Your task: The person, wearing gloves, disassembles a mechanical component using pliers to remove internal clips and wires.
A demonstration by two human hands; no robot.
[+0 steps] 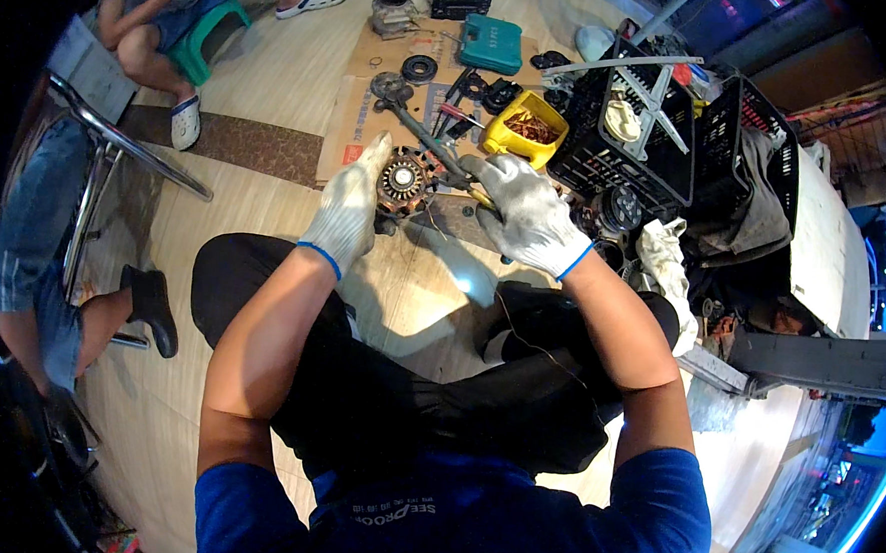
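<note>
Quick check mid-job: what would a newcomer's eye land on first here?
Probably the white-gloved left hand and right hand near the centre, on either side of a round, copper-coloured wound part. Next, the bright yellow container of copper-coloured scraps, just beyond the right hand, and the teal case farther off, toward the top.

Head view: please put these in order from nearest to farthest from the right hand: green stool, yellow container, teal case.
1. Yellow container: just beyond the right hand.
2. Teal case: farther ahead, slightly left.
3. Green stool: far off, upper left.
</note>
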